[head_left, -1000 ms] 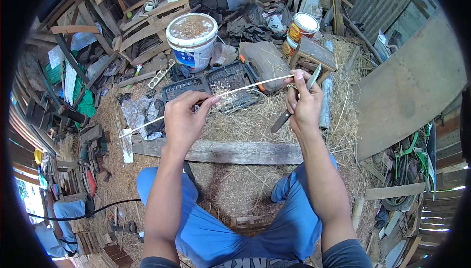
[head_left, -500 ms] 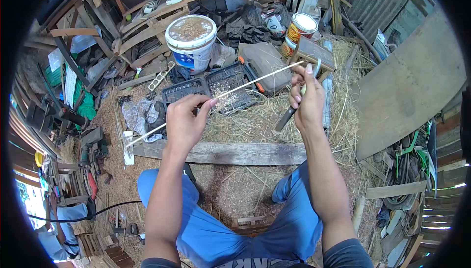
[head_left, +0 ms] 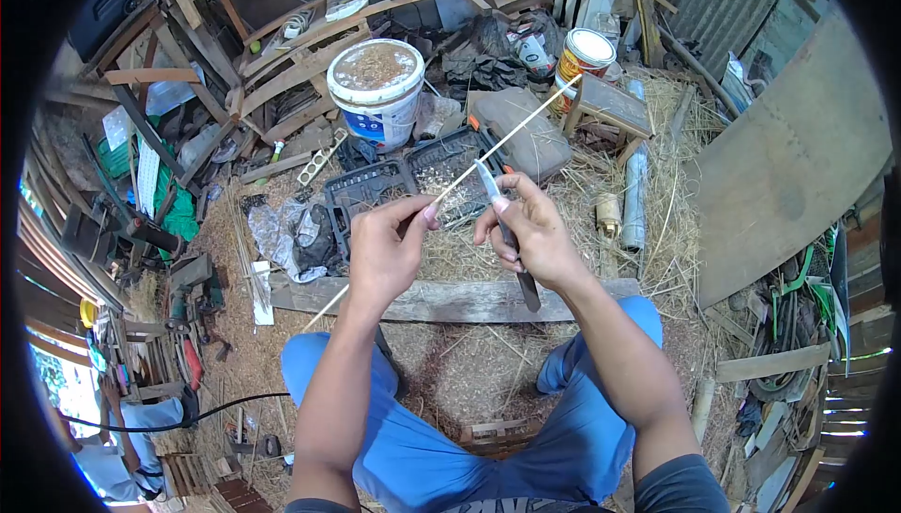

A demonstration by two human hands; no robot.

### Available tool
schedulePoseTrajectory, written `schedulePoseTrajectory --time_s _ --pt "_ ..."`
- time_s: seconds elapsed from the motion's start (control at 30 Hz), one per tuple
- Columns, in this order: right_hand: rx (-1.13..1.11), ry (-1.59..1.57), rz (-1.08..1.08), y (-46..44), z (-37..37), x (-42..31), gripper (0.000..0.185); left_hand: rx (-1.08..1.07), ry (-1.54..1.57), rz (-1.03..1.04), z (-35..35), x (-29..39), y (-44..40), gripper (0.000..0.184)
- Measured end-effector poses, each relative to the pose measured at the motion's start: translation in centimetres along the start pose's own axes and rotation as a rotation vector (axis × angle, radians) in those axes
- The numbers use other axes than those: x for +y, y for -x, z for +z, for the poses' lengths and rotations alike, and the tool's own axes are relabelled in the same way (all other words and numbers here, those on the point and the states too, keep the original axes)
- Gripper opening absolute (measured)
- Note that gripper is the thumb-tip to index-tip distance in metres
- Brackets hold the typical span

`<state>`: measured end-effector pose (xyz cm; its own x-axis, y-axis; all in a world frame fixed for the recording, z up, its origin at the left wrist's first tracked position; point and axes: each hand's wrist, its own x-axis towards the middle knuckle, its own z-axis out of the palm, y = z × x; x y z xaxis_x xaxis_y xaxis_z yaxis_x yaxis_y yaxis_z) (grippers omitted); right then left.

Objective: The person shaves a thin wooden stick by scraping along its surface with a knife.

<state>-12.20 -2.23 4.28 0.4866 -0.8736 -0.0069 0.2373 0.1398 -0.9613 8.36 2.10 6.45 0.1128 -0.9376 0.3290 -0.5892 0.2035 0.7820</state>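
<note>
A long thin pale strip (head_left: 528, 121) runs diagonally through my left hand (head_left: 389, 248), pinched between thumb and fingers. Its upper end rises over the grey case, and its lower end shows below my left wrist. My right hand (head_left: 530, 231) is closed on a knife (head_left: 490, 181) with a dark handle. The blade points up and to the left, close beside the strip; whether it touches is unclear. Beyond my hands, an open black tool case (head_left: 368, 190) holds pale shavings.
A white bucket (head_left: 375, 91), stacked paint cans (head_left: 584, 55) and a grey case (head_left: 522, 130) stand ahead. A weathered plank (head_left: 450, 301) lies before my knees. At the far left another person (head_left: 117, 452) is partly visible. A large board (head_left: 798, 166) leans at right.
My right hand has come off the strip's upper end and moved down and left with the knife. The strip has tilted more steeply, and my left hand has shifted slightly right.
</note>
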Motion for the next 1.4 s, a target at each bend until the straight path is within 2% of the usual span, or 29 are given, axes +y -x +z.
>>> schedulePoseTrajectory --time_s 0.2,0.4,0.5,0.73,0.8,0.97,1.4 --pt "-0.133 -0.057 0.022 0.9 1.0 -0.9 0.022 -0.127 0.233 -0.148 0.3 0.7 0.5 0.021" --pt "-0.146 -0.034 0.108 2.0 1.8 -2.2 0.028 -0.097 0.233 -0.124 0.5 1.0 1.1 0.019" --pt "-0.159 -0.018 0.088 2.3 2.0 -1.9 0.040 -0.030 0.224 -0.022 0.8 1.1 1.4 0.016" --pt "-0.127 -0.033 0.105 2.4 1.2 -2.4 0.034 -0.065 0.310 -0.061 0.3 1.9 1.6 0.015" --pt "-0.098 -0.092 0.091 2.6 0.6 -3.1 0.031 -0.073 0.224 -0.016 0.0 2.2 1.6 0.015" --pt "-0.176 -0.081 0.129 2.9 0.9 -3.4 0.036 -0.060 0.213 -0.005 0.0 2.6 1.8 0.013" --pt "-0.083 -0.081 0.155 3.4 0.1 -4.0 0.039 -0.035 0.150 0.105 0.5 3.1 1.5 0.012"
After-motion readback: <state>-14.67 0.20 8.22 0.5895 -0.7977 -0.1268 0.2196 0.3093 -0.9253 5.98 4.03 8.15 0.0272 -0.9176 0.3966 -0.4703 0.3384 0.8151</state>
